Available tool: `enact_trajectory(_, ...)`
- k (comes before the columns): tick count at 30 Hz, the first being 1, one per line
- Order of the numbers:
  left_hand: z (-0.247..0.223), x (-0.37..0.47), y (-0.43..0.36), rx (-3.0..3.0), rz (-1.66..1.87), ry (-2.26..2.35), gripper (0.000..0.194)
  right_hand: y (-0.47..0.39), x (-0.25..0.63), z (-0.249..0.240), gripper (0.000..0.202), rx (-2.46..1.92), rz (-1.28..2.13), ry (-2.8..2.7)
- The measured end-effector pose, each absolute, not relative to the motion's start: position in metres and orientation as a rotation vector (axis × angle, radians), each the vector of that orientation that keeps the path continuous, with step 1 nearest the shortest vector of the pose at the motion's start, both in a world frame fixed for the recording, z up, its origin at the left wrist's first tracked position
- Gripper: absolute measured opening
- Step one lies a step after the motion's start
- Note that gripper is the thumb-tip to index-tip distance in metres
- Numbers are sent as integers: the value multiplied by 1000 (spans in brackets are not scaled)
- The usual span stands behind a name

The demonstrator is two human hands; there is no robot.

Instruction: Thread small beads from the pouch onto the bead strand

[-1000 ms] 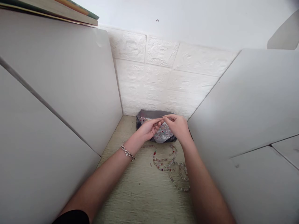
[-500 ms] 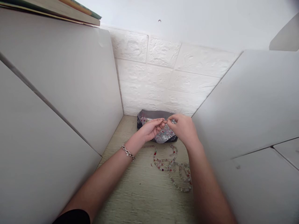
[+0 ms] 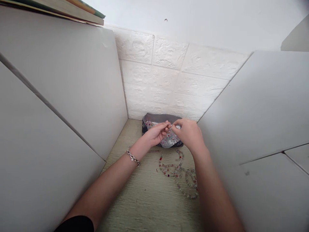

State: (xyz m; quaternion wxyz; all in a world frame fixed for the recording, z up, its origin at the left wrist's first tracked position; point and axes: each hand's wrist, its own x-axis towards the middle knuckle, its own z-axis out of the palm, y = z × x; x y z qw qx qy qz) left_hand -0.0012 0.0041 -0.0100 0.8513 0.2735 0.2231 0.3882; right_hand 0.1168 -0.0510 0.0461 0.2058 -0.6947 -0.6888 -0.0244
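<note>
My left hand [image 3: 158,134] is held palm up, thumb and forefinger pinched together. Facing it, my right hand [image 3: 189,130] pinches with thumb and forefinger. Between the fingertips shows a thin pale bit that looks like thread [image 3: 170,126]; whatever else the right fingertips hold is too small to make out. Both hands are above an open dark bag [image 3: 163,117] with a silvery lining, full of small loose beads [image 3: 169,140] in red, pink and clear. A long strand of beads [image 3: 177,185] lies in loops below the bag, one end passing behind my left wrist.
The pale green wooden surface [image 3: 137,206] ends at a white brick-patterned wall [image 3: 154,90]. White panels stand close on the left [image 3: 72,80] and right [image 3: 253,112]. Books [image 3: 79,13] lie on top of the left panel. A chain bracelet [image 3: 133,158] circles my left wrist.
The right fingertips have shifted slightly at the pinch, and a pale bit now shows between the hands. The bag and bead strand stay in place.
</note>
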Motion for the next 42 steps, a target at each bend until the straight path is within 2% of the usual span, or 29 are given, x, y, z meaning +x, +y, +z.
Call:
enact_trajectory(18, -7, 0, 1, 595, 819, 537, 15, -49, 112, 45, 31, -1910, -87, -2055)
enact_trajectory(28, -11, -2, 6, 688, 827, 500, 16, -43, 116, 35, 20, -1842, 175, -1882)
enact_trajectory(32, -14, -3, 7, 649, 853, 494, 15, -39, 117, 30, 25, -1780, 306, -1861)
enact_trajectory(35, -15, -3, 8, 609, 869, 478, 13, -36, 118, 29, 25, -1733, 309, -1826)
enact_trajectory(39, -12, -2, 7, 571, 842, 459, 25, -37, 120, 31, 22, -1671, 318, -1761)
enact_trajectory(42, -7, -2, 5, 651, 853, 411, 25, -39, 119, 34, 20, -1652, 321, -1754)
